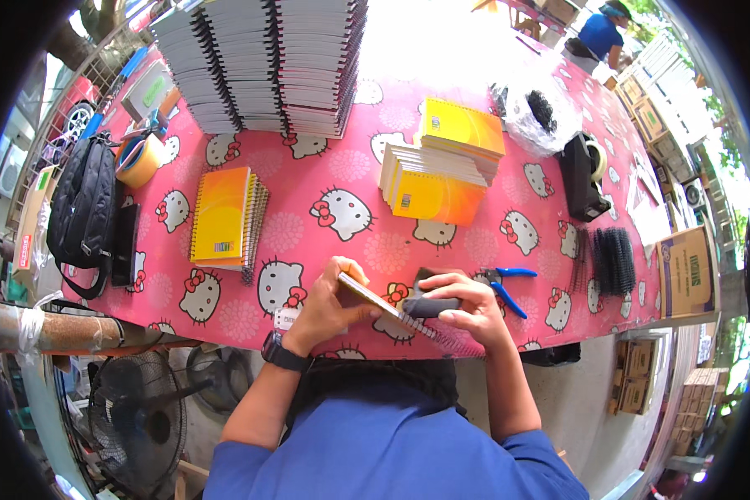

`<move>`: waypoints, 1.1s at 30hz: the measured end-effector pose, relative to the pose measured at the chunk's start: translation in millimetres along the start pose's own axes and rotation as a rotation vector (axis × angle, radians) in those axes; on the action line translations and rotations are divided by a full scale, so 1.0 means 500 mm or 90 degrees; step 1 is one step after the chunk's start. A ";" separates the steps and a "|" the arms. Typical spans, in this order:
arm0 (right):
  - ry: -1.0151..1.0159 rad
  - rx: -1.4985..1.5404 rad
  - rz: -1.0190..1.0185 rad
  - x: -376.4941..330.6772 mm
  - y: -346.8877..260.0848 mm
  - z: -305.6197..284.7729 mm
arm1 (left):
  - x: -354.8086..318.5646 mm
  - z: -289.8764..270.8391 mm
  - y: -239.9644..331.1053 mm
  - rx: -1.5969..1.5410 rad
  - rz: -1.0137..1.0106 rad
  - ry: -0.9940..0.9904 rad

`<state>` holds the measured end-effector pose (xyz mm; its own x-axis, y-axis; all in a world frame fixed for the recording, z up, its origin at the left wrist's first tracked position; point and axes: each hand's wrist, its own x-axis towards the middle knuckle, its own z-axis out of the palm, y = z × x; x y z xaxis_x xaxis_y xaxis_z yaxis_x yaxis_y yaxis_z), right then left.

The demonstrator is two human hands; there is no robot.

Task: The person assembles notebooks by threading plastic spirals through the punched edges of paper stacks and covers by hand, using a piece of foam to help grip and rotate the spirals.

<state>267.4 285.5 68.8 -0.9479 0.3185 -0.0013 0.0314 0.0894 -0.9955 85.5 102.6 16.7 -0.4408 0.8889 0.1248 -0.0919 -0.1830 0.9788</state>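
Observation:
My left hand (332,304), with a dark watch on its wrist, grips a thin notebook (367,293) tilted up on edge near the table's front. My right hand (467,302) is closed round a dark grey, rounded object (432,307) at the notebook's lower right end; its kind is unclear. From that end a thin wire spiral coil (446,337) runs down to the right, past the notebook. Just right of my right hand lie blue-handled pliers (508,287), their jaws toward my fingers. A small white tag-like piece (287,318) lies by my left wrist.
Yellow-orange spiral notebooks stand in a left stack (221,215) and a centre-right pile (437,192). Behind rises a tall notebook stack (258,67). Black coils (614,262), a tape dispenser (583,179) and a plastic bag (542,117) sit right, a black bag (83,208) left. Another person (600,35) is far off.

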 end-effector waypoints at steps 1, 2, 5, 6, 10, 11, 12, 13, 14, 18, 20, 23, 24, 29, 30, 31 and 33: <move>-0.022 0.069 -0.075 0.000 0.002 -0.002 | -0.002 0.013 0.010 0.058 0.027 0.060; -0.043 0.137 -0.149 -0.001 0.003 -0.004 | 0.001 0.021 0.010 0.059 0.026 0.062; -0.106 0.106 -0.157 0.000 -0.002 0.015 | -0.004 0.030 -0.002 0.009 0.006 0.085; -0.077 0.004 -0.116 0.002 0.002 0.013 | -0.005 0.028 -0.006 0.007 0.008 0.083; -0.082 0.302 -0.184 -0.010 -0.002 0.021 | -0.009 0.025 -0.024 -0.016 0.038 0.072; -0.112 0.216 -0.190 -0.004 -0.006 0.016 | -0.004 0.027 -0.023 -0.027 0.026 0.068; -0.091 0.031 -0.155 0.003 -0.013 0.017 | 0.002 0.024 -0.019 -0.035 0.017 0.059; -0.039 -0.021 -0.064 0.004 -0.006 0.013 | -0.001 0.022 -0.018 -0.033 0.017 0.056; 0.013 -0.072 0.027 0.004 0.001 0.009 | -0.007 0.019 -0.018 -0.009 0.016 0.049; -0.135 0.132 -0.212 0.025 -0.044 0.026 | -0.003 0.022 -0.003 -0.001 -0.027 0.049; -0.028 -0.148 -0.071 0.038 -0.020 0.023 | -0.008 0.021 -0.006 -0.004 -0.016 0.043; -0.081 0.011 -0.149 0.047 -0.038 0.026 | -0.003 0.017 -0.008 0.039 0.003 0.049; -0.128 0.153 -0.194 0.045 -0.055 0.039 | -0.003 0.022 -0.003 0.026 -0.014 0.049; -0.042 -0.155 -0.122 0.060 -0.027 0.030 | 0.001 0.015 -0.014 0.041 0.028 0.049; -0.083 0.034 -0.139 0.053 -0.047 0.046 | -0.003 0.017 -0.015 0.047 0.025 0.055; -0.100 0.008 -0.157 0.056 -0.054 0.055 | -0.007 0.019 -0.015 0.053 0.021 0.060; -0.080 -0.068 -0.126 0.064 -0.047 0.051 | -0.010 0.014 -0.010 0.054 0.004 0.049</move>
<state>228.2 269.7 89.9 -0.9707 0.1649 0.1748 -0.1326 0.2391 -0.9619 94.3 101.9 12.3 -0.5089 0.8523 0.1209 -0.0141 -0.1487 0.9888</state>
